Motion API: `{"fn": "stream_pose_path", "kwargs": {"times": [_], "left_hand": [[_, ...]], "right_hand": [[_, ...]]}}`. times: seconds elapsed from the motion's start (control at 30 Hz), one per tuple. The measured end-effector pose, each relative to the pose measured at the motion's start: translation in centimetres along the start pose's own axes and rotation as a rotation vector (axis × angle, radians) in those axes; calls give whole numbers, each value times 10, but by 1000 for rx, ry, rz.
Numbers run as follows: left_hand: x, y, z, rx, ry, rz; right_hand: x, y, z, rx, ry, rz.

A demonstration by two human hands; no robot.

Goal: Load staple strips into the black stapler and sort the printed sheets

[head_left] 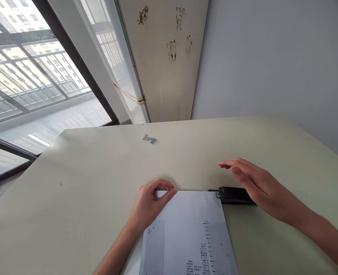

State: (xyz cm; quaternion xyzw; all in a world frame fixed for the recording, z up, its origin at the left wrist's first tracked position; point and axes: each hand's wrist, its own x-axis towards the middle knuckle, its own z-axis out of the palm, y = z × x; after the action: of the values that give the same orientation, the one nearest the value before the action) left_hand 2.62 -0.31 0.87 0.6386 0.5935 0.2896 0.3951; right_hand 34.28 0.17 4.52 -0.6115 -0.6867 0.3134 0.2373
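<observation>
A stack of printed paper (190,212) lies on the table in front of me, its far right corner inside the jaws of a black stapler (234,194). My left hand (155,200) pinches the far edge of the paper near its left corner, thumb on top and fingers curled behind. Above the stapler my right hand (251,183) is held with its fingers stretched out and nothing in it. It hides the stapler's right end, and I cannot tell if the palm touches it.
Several short strips of staples (150,138) lie near the far edge of the table (100,164). A single loose staple (61,183) is at the left. Beyond the table stand a stained cream panel (166,84), a grey wall (272,61) and a window (28,72).
</observation>
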Motion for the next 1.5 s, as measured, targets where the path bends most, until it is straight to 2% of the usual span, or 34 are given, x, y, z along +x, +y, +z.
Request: {"fn": "stream_pose_path", "kwargs": {"times": [0.33,0.67,0.9,1.07,1.3,1.5], "left_hand": [[0,-1,1,9,18,31],[-1,-2,1,8,8,34],[-2,-3,1,16,3,38],[-2,-2,2,22,11,58],[-1,-4,1,35,18,68],[-1,-3,1,52,24,90]], "right_hand": [[27,-29,20,-188,-100,-72],[28,-39,28,-149,-167,-38],[32,-37,40,-221,-167,-93],[34,-28,55,-377,-86,-129],[34,-26,62,-550,-97,-118],[34,-21,70,-603,-69,-110]]}}
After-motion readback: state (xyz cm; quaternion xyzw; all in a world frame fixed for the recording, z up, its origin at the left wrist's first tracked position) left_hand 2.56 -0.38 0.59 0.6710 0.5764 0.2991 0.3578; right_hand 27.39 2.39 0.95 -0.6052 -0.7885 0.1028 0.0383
